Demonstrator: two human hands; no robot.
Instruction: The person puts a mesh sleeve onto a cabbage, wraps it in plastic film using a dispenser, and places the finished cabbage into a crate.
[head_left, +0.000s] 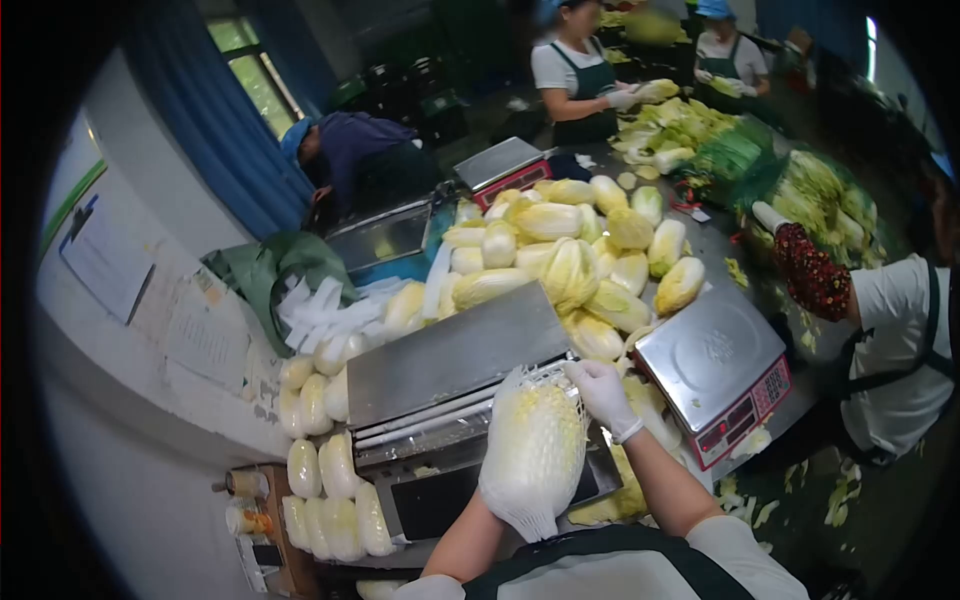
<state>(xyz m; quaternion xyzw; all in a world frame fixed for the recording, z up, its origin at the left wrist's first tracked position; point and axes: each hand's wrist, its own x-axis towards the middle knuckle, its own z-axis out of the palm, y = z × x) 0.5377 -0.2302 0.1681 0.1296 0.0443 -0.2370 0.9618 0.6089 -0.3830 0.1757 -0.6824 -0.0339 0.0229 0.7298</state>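
Observation:
A napa cabbage (535,450) in a white foam net sits upright in front of my chest, over the near side of the wrapping machine (455,355). My right hand (602,395), in a white glove, pinches the net's edge at the cabbage's upper right. The left forearm reaches up behind the cabbage from below, and the left hand is hidden by it. Wrapped cabbages (340,465) stand in rows left of the machine. Beyond it lies a heap of bare cabbages (570,270).
A scale (712,355) stands to the right, another scale (500,165) farther back. White foam nets (325,310) lie at the left. A co-worker's gloved hand (768,216) touches a green net bag (820,200). Other people work at the back.

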